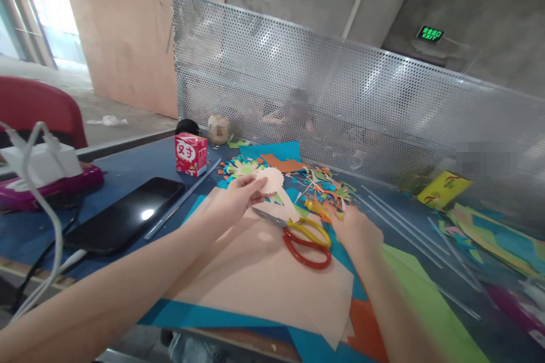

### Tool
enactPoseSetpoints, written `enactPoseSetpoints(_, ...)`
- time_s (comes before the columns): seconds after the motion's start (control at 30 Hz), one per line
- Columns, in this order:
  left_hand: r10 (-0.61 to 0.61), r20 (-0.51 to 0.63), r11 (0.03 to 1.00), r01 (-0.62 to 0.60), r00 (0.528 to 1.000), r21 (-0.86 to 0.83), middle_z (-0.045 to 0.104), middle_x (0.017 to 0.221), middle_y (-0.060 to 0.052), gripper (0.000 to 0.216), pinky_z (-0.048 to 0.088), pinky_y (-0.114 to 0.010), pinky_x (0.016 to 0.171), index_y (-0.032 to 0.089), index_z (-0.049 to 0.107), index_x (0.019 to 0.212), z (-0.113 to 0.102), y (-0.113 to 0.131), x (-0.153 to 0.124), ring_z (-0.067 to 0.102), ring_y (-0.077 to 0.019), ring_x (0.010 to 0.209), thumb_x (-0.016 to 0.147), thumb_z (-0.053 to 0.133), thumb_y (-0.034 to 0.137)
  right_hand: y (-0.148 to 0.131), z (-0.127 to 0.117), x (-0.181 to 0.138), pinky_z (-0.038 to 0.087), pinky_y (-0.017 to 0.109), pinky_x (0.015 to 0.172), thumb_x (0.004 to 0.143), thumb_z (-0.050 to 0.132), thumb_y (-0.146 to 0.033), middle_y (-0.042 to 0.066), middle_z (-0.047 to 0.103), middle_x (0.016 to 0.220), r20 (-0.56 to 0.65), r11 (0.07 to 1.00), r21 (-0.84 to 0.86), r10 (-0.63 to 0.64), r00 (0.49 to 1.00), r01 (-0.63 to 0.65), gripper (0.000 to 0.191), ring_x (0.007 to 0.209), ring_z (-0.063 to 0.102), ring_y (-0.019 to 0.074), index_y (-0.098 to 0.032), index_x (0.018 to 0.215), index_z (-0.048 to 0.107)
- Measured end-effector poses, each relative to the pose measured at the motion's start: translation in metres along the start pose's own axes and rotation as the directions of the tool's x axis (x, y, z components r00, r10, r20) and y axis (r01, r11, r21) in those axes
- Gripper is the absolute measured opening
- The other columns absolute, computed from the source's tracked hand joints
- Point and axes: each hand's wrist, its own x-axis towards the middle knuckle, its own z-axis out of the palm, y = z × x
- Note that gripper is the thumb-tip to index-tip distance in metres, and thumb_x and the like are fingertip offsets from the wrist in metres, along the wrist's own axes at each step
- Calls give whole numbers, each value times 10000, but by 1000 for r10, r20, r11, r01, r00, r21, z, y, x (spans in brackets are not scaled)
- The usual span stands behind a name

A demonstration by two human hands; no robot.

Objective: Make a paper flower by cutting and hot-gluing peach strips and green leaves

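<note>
My left hand pinches a pale cream paper disc with a zigzag-cut edge, holding it above the sheets. To the right, my right hand has its fingers closed at the end of a small yellow bottle, which looks like glue; its far end points left. Between the hands lie scissors with one yellow and one red handle, blades toward my left hand. They rest on a large cream paper sheet. Behind the disc sits a fringed paper flower in green, white and blue.
Colourful paper scraps are heaped beyond my hands. A phone and a red box stand on the left. Clear thin rods and a yellow box lie right. A perforated metal screen borders the table's back.
</note>
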Motion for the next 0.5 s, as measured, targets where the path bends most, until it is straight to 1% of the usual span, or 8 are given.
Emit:
enactPoseSetpoints(0.07, -41, -7, 997, 40, 999, -64, 591, 599, 12, 193, 482, -183, 538, 139, 558, 721, 1, 1, -1, 612, -97, 574, 622, 697, 228, -2, -2, 0, 451, 391, 554, 787, 412, -446, 148, 616, 744, -149, 983, 55, -164, 975, 173, 367, 690, 606, 287, -128, 912, 545)
enactPoseSetpoints(0.1, -60, 9, 995, 60, 998, -83, 582, 579, 15, 190, 482, -181, 534, 137, 554, 708, 2, 2, -2, 613, -98, 570, 620, 700, 219, -4, -3, 0, 459, 385, 610, 784, 447, -407, 137, 608, 809, -217, 946, 94, -285, 934, 311, 348, 755, 596, 271, -133, 990, 511)
enactPoseSetpoints(0.17, -87, 63, 991, 93, 994, -92, 538, 508, 31, 196, 479, -176, 528, 137, 532, 658, 3, 2, -5, 614, -104, 566, 613, 708, 211, -10, -6, -2, 454, 369, 723, 786, 486, -339, 122, 579, 940, -299, 809, 152, -510, 806, 568, 360, 874, 565, 241, -162, 1098, 456)
enactPoseSetpoints(0.23, -101, 127, 991, 112, 987, -79, 492, 458, 49, 212, 484, -187, 540, 139, 518, 631, 4, 2, -7, 603, -102, 544, 609, 713, 219, -16, -11, -6, 445, 366, 768, 798, 492, -294, 101, 562, 1001, -303, 677, 172, -655, 692, 716, 326, 917, 549, 227, -209, 1111, 466)
enactPoseSetpoints(0.3, -98, 176, 992, 110, 979, -60, 500, 490, 46, 208, 500, -222, 594, 131, 536, 646, 5, 1, -9, 590, -95, 539, 611, 712, 236, -21, -15, -12, 458, 346, 741, 811, 480, -254, 76, 570, 970, -278, 589, 210, -729, 626, 780, 245, 870, 563, 206, -240, 1053, 519)
enactPoseSetpoints(0.37, -85, 206, 995, 95, 975, -40, 535, 577, 28, 209, 507, -264, 658, 119, 560, 674, 5, 0, -9, 588, -94, 570, 611, 710, 252, -23, -19, -16, 466, 319, 706, 824, 462, -225, 63, 577, 931, -270, 532, 279, -756, 597, 800, 209, 812, 573, 181, -245, 1010, 555)
enactPoseSetpoints(0.4, -79, 216, 996, 87, 973, -28, 543, 616, 21, 212, 505, -279, 679, 118, 567, 682, 6, -1, -9, 587, -95, 589, 610, 708, 259, -23, -20, -17, 465, 307, 696, 829, 455, -216, 57, 579, 910, -273, 514, 322, -754, 598, 795, 195, 795, 575, 171, -245, 982, 572)
enactPoseSetpoints(0.5, -65, 232, 998, 58, 970, 40, 538, 653, 23, 217, 498, -270, 660, 127, 566, 691, 8, -2, -10, 574, -90, 596, 611, 699, 279, -21, -21, -18, 458, 278, 684, 830, 456, -209, 37, 596, 851, -257, 486, 475, -720, 644, 733, 162, 771, 579, 149, -240, 861, 612)
